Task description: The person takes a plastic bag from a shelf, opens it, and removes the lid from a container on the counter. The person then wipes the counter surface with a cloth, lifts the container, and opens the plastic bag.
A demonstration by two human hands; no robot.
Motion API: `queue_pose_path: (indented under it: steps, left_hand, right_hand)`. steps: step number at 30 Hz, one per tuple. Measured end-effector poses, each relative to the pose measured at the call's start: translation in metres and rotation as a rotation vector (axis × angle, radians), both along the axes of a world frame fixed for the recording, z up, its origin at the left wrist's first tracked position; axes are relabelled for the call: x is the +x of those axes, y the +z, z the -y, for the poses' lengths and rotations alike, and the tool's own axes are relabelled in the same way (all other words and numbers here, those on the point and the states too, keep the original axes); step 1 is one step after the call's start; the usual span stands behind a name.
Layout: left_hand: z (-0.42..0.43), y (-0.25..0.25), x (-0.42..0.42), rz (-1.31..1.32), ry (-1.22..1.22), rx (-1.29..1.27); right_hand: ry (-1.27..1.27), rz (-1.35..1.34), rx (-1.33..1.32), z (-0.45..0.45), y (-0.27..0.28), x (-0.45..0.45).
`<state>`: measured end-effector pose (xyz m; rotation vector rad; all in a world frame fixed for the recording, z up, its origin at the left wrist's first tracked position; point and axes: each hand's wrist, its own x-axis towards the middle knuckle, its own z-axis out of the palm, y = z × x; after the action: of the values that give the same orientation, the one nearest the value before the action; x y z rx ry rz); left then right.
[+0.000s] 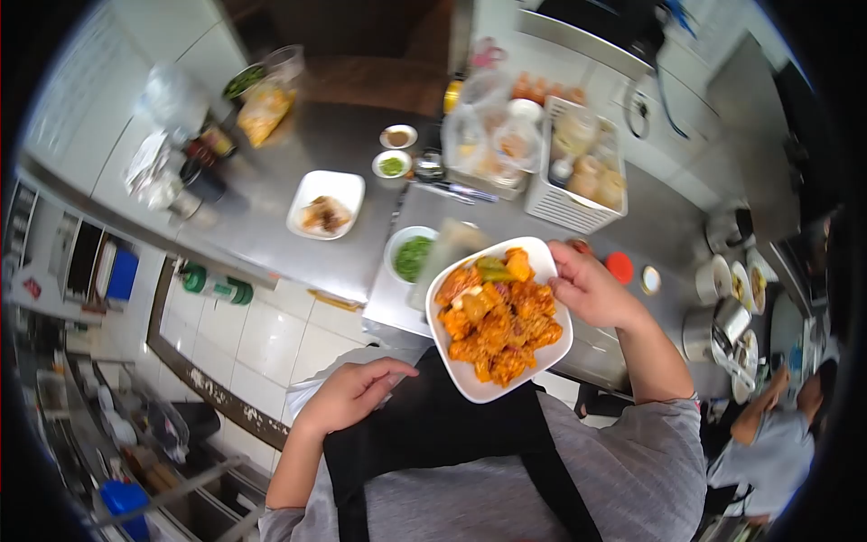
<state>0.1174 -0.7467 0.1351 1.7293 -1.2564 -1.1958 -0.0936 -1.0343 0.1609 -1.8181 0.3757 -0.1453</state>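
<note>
In my right hand [589, 287] is a white square bowl [468, 384], gripped at its far right rim. The bowl is filled with orange saucy chunks of food [497, 330], with a green piece on top. My left hand [357, 396] rests near the front of my black apron [424, 425], fingers stretched out and holding nothing. Just behind the held bowl, a round bowl of chopped greens [414, 257] sits at the counter's front. Farther left on the steel counter stands a second white dish [327, 206] with some brownish food in it.
Two small cups of brown seasoning [397, 137] and chopped greens [391, 164] sit behind. A white basket of bottles [578, 167] and a container with plastic bags [492, 135] line the back. Pots [700, 334] stand at right, near another person [768, 443].
</note>
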Motion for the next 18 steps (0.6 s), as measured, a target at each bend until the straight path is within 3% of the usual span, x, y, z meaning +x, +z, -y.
queue_pose_path:
  steps: [3, 7, 11, 15, 18]
  left_hand:
    - [-0.030, -0.001, 0.032, -0.071, 0.092, 0.067]
    - [-0.078, -0.013, 0.079, -0.081, 0.230, -0.066]
    - [-0.131, -0.031, 0.128, -0.161, 0.431, 0.041]
    - [-0.181, -0.043, 0.166, -0.238, 0.615, -0.022]
    - [-0.214, -0.037, 0.194, -0.254, 0.615, 0.002]
  right_hand:
    - [0.189, -0.076, -0.014, -0.024, -0.001, 0.075]
    - [0.323, -0.259, -0.009, -0.044, -0.004, 0.181]
    - [-0.007, -0.156, 0.364, -0.042, -0.050, 0.292]
    - [-0.363, -0.036, 0.207, -0.023, -0.088, 0.401]
    - [-0.620, -0.010, 0.049, -0.003, -0.121, 0.468]
